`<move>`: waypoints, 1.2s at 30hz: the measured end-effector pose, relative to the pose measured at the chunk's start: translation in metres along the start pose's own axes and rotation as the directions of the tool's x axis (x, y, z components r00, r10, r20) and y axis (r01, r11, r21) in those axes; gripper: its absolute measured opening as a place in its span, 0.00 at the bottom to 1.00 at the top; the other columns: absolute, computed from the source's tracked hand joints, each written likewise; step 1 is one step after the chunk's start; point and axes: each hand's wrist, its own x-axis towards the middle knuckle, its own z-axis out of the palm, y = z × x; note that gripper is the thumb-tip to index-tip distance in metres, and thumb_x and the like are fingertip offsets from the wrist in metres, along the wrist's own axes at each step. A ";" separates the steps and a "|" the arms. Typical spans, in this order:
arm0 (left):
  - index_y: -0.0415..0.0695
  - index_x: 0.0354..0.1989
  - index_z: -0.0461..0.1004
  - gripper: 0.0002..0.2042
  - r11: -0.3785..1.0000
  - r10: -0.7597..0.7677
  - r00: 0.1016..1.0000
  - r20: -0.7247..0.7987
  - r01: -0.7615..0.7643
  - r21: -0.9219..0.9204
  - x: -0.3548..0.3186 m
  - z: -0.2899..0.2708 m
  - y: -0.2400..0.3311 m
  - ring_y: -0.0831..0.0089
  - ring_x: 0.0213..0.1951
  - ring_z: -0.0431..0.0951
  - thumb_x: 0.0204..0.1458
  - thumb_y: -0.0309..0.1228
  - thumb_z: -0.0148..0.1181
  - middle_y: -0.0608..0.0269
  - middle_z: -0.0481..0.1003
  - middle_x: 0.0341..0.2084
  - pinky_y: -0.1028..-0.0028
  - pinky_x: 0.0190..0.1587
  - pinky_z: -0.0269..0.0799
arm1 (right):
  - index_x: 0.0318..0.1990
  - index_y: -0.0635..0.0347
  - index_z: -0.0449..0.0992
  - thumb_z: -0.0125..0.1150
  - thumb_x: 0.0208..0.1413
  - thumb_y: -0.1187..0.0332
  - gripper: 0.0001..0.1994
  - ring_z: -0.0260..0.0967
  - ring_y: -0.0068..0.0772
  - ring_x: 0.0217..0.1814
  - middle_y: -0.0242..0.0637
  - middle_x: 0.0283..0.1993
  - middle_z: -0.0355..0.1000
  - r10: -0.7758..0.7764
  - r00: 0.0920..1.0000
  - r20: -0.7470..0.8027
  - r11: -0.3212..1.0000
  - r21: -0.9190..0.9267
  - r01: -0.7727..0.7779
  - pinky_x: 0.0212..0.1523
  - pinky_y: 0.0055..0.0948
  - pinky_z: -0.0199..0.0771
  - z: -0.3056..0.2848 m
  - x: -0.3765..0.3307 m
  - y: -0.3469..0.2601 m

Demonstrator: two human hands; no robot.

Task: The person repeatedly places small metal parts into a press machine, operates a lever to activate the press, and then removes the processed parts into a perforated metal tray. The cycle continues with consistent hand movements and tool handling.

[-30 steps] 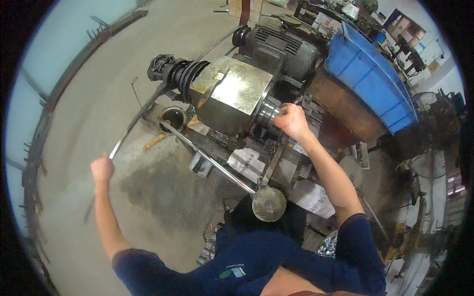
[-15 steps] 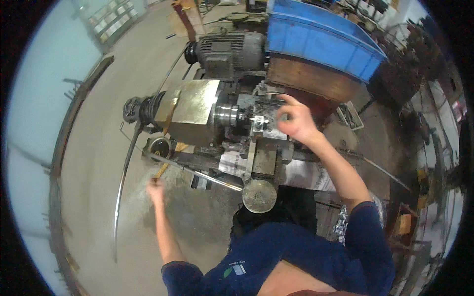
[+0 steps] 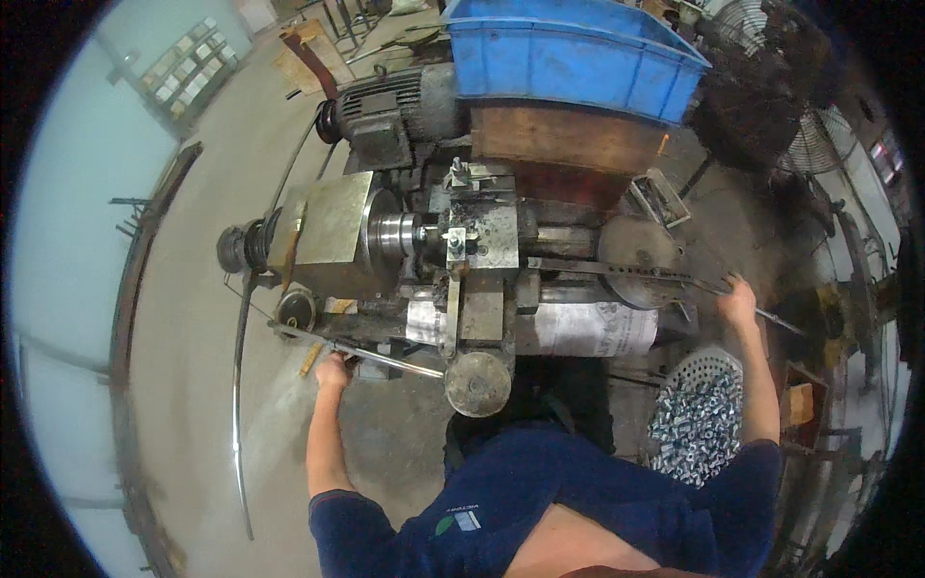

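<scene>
Swung rightward since the earlier frame, the right hand (image 3: 737, 301) is curled closed around the long flat lever (image 3: 665, 274), right of the tool post (image 3: 457, 245). The left hand (image 3: 333, 372) is just beside the steel rod (image 3: 395, 361); its openness cannot be told. Steady, even pressure on the lever would likely serve best, fingers clear of the spindle (image 3: 393, 234) left of the post.

**Fisheye view, down from the head**

Sits left in a side-by-side pair. Faces down and forward over the machine (image 3: 332, 231), near enough to catch the shirt (image 3: 588, 467) at the lower edge, wide enough to reach the wall (image 3: 82, 241) at left and bin (image 3: 578, 63) at top. Bends straight edges toward the rim.
</scene>
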 end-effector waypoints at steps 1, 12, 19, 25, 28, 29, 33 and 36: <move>0.47 0.36 0.74 0.15 0.989 -0.001 0.997 -0.082 -0.011 -0.149 0.001 -0.002 -0.010 0.58 0.38 0.74 0.41 0.41 0.60 0.54 0.75 0.33 0.62 0.37 0.70 | 0.43 0.62 0.72 0.57 0.33 0.71 0.22 0.63 0.47 0.52 0.50 0.51 0.65 0.032 0.999 0.043 0.995 -0.092 -0.028 0.52 0.36 0.63 0.018 0.001 0.048; 0.33 0.46 0.64 0.21 0.027 -0.363 0.920 0.148 0.169 -0.985 -0.015 -0.095 -0.007 0.69 0.18 0.74 0.52 0.40 0.52 0.52 0.74 0.28 0.73 0.14 0.70 | 0.30 0.59 0.70 0.61 0.31 0.63 0.15 0.69 0.46 0.36 0.44 0.29 0.70 0.186 0.981 -0.048 0.919 -0.345 -0.191 0.39 0.39 0.68 0.040 -0.079 0.074; 0.33 0.44 0.65 0.16 -0.014 -0.486 0.863 -0.138 -0.166 -0.986 0.021 -0.052 0.028 0.73 0.27 0.69 0.45 0.23 0.52 0.60 0.71 0.33 0.74 0.30 0.67 | 0.34 0.54 0.74 0.57 0.29 0.63 0.18 0.69 0.50 0.30 0.47 0.26 0.71 0.363 0.922 0.137 0.925 -0.174 -0.338 0.31 0.43 0.69 0.029 -0.192 0.015; 0.34 0.40 0.66 0.14 0.040 -0.511 0.845 -0.158 -0.160 -0.986 0.001 -0.076 0.041 0.71 0.23 0.69 0.44 0.27 0.52 0.60 0.70 0.28 0.74 0.20 0.66 | 0.30 0.61 0.72 0.55 0.28 0.63 0.17 0.67 0.57 0.33 0.52 0.27 0.70 0.451 0.879 0.156 0.886 0.041 -0.462 0.35 0.46 0.66 0.009 -0.205 -0.033; 0.34 0.38 0.66 0.14 0.106 -0.485 0.867 -0.110 -0.067 -0.992 0.008 -0.065 0.023 0.71 0.18 0.68 0.44 0.28 0.52 0.60 0.69 0.25 0.74 0.17 0.66 | 0.30 0.62 0.71 0.54 0.28 0.63 0.17 0.67 0.57 0.34 0.53 0.27 0.70 0.444 0.880 0.169 0.892 0.005 -0.451 0.35 0.45 0.66 0.008 -0.206 -0.035; 0.35 0.38 0.66 0.13 0.156 -0.477 0.874 -0.090 -0.017 -0.988 0.013 -0.057 0.014 0.71 0.16 0.68 0.44 0.29 0.51 0.60 0.69 0.24 0.74 0.16 0.66 | 0.30 0.62 0.71 0.54 0.28 0.62 0.18 0.67 0.57 0.33 0.53 0.28 0.70 0.455 0.868 0.200 0.882 0.035 -0.471 0.35 0.45 0.66 0.005 -0.205 -0.036; 0.35 0.36 0.66 0.12 0.118 -0.471 0.881 -0.050 0.007 -0.993 0.013 -0.060 0.019 0.72 0.12 0.66 0.44 0.30 0.51 0.59 0.68 0.21 0.73 0.12 0.65 | 0.31 0.60 0.72 0.55 0.30 0.61 0.17 0.67 0.56 0.31 0.52 0.27 0.70 0.438 0.866 0.240 0.884 0.061 -0.464 0.34 0.45 0.66 0.010 -0.205 -0.030; 0.35 0.33 0.67 0.11 0.148 -0.471 0.882 -0.002 0.077 -0.986 0.006 -0.074 0.021 0.71 0.11 0.66 0.44 0.30 0.52 0.58 0.68 0.19 0.71 0.11 0.65 | 0.31 0.58 0.72 0.56 0.32 0.60 0.16 0.68 0.53 0.31 0.50 0.26 0.70 0.377 0.907 0.187 0.926 -0.055 -0.373 0.32 0.44 0.67 0.014 -0.191 -0.014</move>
